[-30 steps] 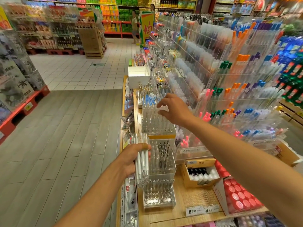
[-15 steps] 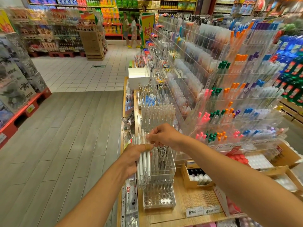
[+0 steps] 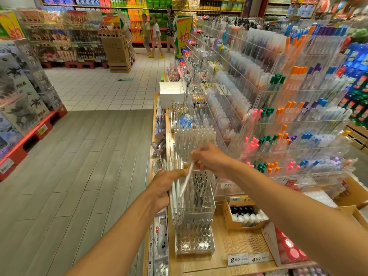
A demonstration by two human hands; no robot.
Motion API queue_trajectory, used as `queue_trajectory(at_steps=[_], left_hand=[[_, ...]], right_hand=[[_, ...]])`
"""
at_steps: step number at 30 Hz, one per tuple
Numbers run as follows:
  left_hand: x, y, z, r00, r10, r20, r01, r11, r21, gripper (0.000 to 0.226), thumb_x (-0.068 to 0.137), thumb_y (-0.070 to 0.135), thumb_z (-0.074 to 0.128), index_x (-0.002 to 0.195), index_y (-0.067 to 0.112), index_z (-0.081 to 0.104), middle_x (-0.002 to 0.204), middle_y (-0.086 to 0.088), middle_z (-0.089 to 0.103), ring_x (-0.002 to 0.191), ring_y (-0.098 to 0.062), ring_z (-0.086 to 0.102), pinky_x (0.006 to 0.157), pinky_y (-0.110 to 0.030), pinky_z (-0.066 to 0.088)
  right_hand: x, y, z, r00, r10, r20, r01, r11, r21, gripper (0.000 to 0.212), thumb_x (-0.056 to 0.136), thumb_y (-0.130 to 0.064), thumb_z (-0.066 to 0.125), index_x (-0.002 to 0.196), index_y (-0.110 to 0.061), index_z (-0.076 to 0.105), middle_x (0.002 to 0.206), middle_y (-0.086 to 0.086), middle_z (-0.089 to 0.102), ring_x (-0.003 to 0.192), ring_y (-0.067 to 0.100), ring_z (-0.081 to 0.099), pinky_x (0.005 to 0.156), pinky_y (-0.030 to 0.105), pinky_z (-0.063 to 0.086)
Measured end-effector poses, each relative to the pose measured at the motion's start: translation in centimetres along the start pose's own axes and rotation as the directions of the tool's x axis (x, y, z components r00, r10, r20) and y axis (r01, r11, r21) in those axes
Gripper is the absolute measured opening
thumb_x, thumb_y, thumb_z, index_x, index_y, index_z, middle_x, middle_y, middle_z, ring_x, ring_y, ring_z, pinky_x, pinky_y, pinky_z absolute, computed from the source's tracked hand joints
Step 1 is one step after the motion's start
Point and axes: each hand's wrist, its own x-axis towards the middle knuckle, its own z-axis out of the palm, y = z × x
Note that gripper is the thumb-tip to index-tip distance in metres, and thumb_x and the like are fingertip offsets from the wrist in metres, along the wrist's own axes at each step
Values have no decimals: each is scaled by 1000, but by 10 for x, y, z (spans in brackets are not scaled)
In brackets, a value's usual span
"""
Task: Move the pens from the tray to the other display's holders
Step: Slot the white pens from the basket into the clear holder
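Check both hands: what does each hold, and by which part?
Left hand grips a bundle of white pens around their middle. Right hand pinches a single white pen by its upper end.

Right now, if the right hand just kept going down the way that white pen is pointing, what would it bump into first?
Most likely the bundle of pens gripped in the left hand. The right hand pinches a single white pen slanting down-left, its lower tip already at that bundle. Depth is hard to judge from one view.

left hand (image 3: pixel 166 188) hides the bundle's (image 3: pixel 175 198) middle; both forearms cut off at bottom edge; shelf labels unreadable.
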Motion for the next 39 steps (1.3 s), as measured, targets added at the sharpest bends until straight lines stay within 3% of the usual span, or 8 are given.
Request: queue_trajectory(at_steps=[3, 6, 9, 13, 25, 31, 35, 39], left_hand=[[2, 3, -5, 1000, -17, 6, 18, 999, -36, 9, 87, 1, 64, 93, -5, 67, 62, -14, 60, 48, -21, 58, 48, -29, 55], [4, 1, -11, 998, -54, 11, 55, 997, -49, 5, 88, -1, 59, 92, -4, 62, 62, -13, 56, 50, -20, 55, 50, -28, 53], [6, -3, -14, 996, -87, 18, 88, 995, -54, 5, 89, -2, 57, 92, -3, 60, 61, -13, 56, 50, -20, 54, 51, -28, 53], [7, -4, -18, 995, -97, 33, 99, 993, -61, 7, 87, -3, 58, 94, -3, 60, 61, -13, 57, 49, -20, 56, 51, -28, 54], [9, 3, -30, 996, -77, 44, 77, 997, -15, 3, 88, -1, 60, 90, 0, 61, 64, -14, 58, 51, -22, 57, 49, -28, 53], [12, 3, -28, 996, -75, 48, 77, 997, -23, 3, 87, -1, 61, 89, -1, 62, 63, -14, 58, 50, -21, 57, 49, -28, 54], [13, 4, -27, 996, -80, 50, 81, 996, -28, 5, 87, -1, 60, 91, -2, 62, 62, -14, 59, 49, -21, 57, 48, -28, 54], [13, 4, -26, 996, -79, 50, 80, 997, -23, 7, 87, -1, 61, 94, -2, 61, 62, -13, 59, 49, -21, 57, 47, -28, 53]], right_hand=[[1, -20, -19, 987, -151, -49, 152, 988, 0, 6, 98, -7, 48, 96, -8, 54, 88, 8, 59, 68, 12, 53, 57, 20, 44], [7, -40, -34, 899, -410, -154, 355, 887, -294, 6, 100, -11, 46, 103, -16, 47, 90, 0, 58, 72, 8, 53, 58, 17, 41], [16, -48, -38, 810, -576, -110, 428, 710, -559, 6, 102, -13, 41, 105, -17, 43, 84, -9, 50, 70, 4, 47, 56, 17, 34], [31, -42, -35, 822, -568, -43, 378, 600, -705, 10, 102, -10, 40, 110, -13, 45, 80, -6, 47, 68, 11, 44, 55, 26, 30], [50, -45, -37, 835, -550, 5, 363, 544, -757, 15, 101, -10, 43, 113, -16, 49, 93, -6, 50, 73, 4, 47, 56, 19, 32], [49, -40, -36, 883, -465, 63, 313, 483, -818, 16, 100, -13, 49, 113, -18, 57, 109, 4, 63, 92, 21, 56, 74, 31, 44], [49, -38, -33, 849, -519, 99, 337, 387, -858, 18, 95, -10, 58, 108, -16, 69, 111, 0, 67, 106, 19, 52, 83, 26, 38], [48, -32, -33, 853, -516, 77, 340, 438, -832, 19, 94, -17, 61, 113, -20, 63, 109, -1, 63, 108, 16, 42, 79, 28, 37]])
